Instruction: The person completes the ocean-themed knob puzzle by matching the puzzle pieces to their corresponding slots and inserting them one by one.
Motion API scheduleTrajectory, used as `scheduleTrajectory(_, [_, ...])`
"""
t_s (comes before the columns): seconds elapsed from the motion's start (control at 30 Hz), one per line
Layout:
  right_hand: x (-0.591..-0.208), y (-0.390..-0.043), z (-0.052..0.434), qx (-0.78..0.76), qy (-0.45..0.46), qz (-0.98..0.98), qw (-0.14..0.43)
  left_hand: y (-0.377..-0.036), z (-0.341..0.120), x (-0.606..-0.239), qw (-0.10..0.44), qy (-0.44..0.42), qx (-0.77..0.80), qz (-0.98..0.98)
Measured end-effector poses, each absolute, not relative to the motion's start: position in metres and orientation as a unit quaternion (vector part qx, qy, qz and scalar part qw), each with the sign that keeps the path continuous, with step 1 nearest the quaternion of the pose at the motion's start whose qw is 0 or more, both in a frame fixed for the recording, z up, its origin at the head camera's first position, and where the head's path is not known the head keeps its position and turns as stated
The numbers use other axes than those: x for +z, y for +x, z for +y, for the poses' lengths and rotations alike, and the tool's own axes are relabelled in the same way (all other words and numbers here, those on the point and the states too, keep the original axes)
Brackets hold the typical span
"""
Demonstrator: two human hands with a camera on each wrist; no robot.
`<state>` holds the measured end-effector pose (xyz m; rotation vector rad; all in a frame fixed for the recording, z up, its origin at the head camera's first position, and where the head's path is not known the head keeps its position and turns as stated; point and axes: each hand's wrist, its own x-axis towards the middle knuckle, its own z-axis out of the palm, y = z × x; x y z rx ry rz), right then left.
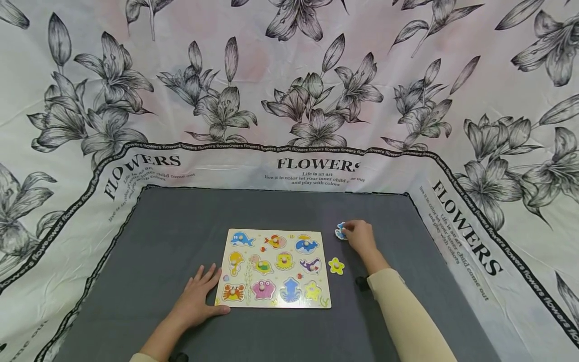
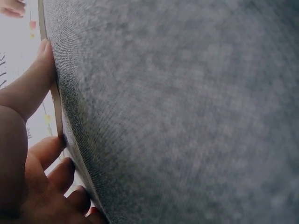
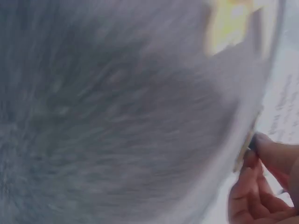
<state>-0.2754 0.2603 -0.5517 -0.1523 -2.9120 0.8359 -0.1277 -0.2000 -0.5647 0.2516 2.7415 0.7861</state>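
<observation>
- The left hand lies flat on the grey mat near its front edge, fingers straight and spread, holding nothing. Its thumb touches the lower left corner of the puzzle board. The left wrist view shows the fingertips lying against the board's thin edge.
- The puzzle board sits flat in the middle of the mat, a little nearer the front edge than the back. It is pale wood with sea-creature pieces seated in rows: a blue whale at the top left, an orange crab at the bottom left, a blue squid and a yellow-green starfish along the bottom row.
- A yellow star piece lies loose on the mat just beside the board's right edge, apart from both hands.
- The right forearm, in a cream sleeve, reaches in from the front right corner of the mat.
- The right hand is farther back, to the right of the board's top right corner, with its fingers curled round a small blue and white piece. The piece is low, at the mat's surface; whether it rests on the mat or is lifted cannot be told. The right wrist view is blurred but shows the fingers closed on a thin edge.
- A white cloth printed with grey lilies and the word FLOWERS rises behind and around the mat's back and side edges.
</observation>
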Motion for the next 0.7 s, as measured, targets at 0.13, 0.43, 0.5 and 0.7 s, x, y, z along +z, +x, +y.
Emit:
scheduleTrajectory(0.13, [-0.538,-0.253,0.237,0.294,-0.007,-0.955,0.031,-0.128,-0.201,-0.566,0.141,0.088,0.268,0.949])
scheduleTrajectory(0.43, [-0.525,-0.189,0.167,0.310,0.077,-0.946,-0.062,-0.132,-0.206,-0.570,0.145,0.086,0.264,0.950])
scheduleTrajectory(0.5, [-0.528,-0.177,0.158,0.306,0.100,-0.944,-0.072,-0.132,-0.205,-0.571,0.146,0.088,0.268,0.948])
scheduleTrajectory(0.7, [-0.540,-0.155,0.140,0.312,0.153,-0.934,-0.082,-0.133,-0.204,-0.570,0.138,0.090,0.273,0.948])
